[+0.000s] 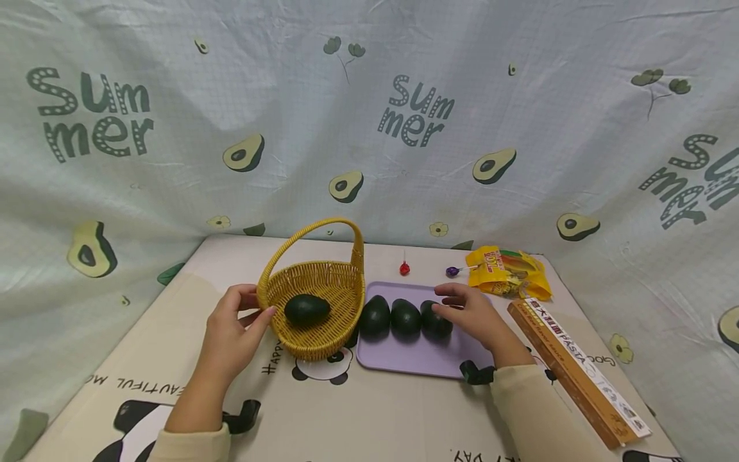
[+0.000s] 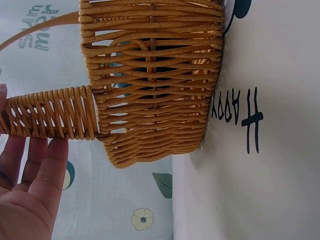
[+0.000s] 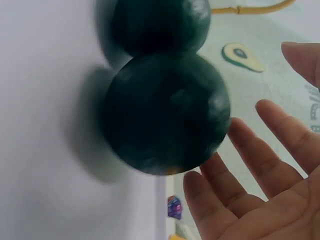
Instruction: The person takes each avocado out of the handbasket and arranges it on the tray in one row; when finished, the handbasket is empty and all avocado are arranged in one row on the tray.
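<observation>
A yellow woven basket (image 1: 314,350) with a tall arched handle stands on the table, and one dark green avocado (image 1: 307,310) lies inside it. My left hand (image 1: 233,330) holds the near-left base of the basket's handle (image 2: 50,114), thumb on one side and fingers on the other. To the right, three avocados sit in a row on a lilac tray (image 1: 404,364). Over the rightmost avocado (image 3: 167,112) hovers my right hand (image 1: 476,319), its fingers spread and thumb apart. In the right wrist view, its fingertips reach the avocado's edge; contact is hard to tell.
A red lollipop (image 1: 405,267) and a purple lollipop (image 1: 453,271) lie behind the tray. Beside them is a yellow candy bag (image 1: 508,273). A long brown pasta box (image 1: 577,372) lies along the right side. Printed cloth (image 1: 369,212) hangs behind the table.
</observation>
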Demonstrator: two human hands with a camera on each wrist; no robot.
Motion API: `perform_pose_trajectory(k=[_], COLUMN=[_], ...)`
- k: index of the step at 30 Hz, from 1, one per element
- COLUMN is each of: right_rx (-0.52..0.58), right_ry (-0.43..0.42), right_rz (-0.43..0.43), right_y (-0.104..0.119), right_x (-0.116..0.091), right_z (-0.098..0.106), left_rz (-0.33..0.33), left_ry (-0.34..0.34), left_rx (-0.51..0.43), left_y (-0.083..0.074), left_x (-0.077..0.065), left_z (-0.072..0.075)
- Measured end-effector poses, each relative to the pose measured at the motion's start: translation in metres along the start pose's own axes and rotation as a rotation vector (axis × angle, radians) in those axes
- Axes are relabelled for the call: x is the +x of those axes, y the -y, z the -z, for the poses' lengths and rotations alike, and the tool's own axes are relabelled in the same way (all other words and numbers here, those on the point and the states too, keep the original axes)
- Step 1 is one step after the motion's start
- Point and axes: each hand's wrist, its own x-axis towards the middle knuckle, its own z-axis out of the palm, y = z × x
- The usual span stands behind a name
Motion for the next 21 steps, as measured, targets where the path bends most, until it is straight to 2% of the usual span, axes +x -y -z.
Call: perform_pose_trajectory(k=[14,21], right_rx=[0.010,0.028], right_ry=[0.013,0.069], right_rz=[0.084,0.144], right_y=[0.029,0.045], right_x=[0.004,0.009], right_z=[-0.002,-0.006], left_rz=[0.012,0.014], left_ry=[-0.006,-0.017], left_rx=[-0.012,-0.013], left_y=[0.001,0.000], left_x=[0.001,0.002], left_z=[-0.001,-0.001])
